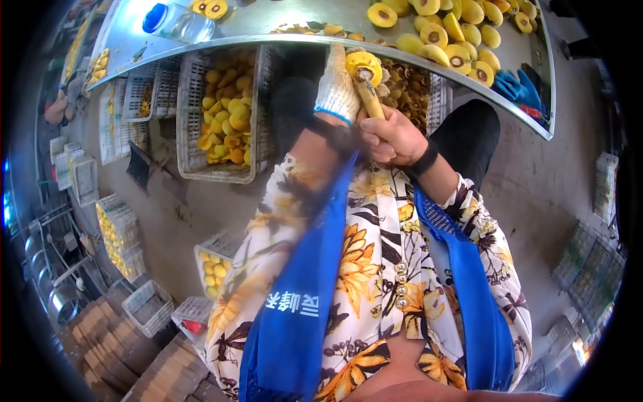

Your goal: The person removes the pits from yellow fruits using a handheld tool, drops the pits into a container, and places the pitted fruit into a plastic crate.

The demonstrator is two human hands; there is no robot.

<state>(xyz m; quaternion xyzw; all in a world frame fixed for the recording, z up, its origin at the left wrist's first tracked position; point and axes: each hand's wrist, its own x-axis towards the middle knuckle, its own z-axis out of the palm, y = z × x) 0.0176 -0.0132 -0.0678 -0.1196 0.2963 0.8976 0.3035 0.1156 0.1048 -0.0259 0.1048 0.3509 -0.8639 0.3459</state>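
Note:
My left hand, in a white knitted glove with a blue cuff, is closed on a halved yellow peach, its cut face toward me. My bare right hand grips a pitting tool by its wooden handle. The tool's tip meets the middle of the peach half, at the pit; the tip itself is hard to make out. Both hands are together just below the table's near edge. Under them stands a crate of brownish scraps, partly hidden by my hands.
Whole and halved peaches lie on the metal table, with a water bottle at left and blue gloves at right. A crate of peaches stands left of my legs. More crates and cardboard stacks are farther left.

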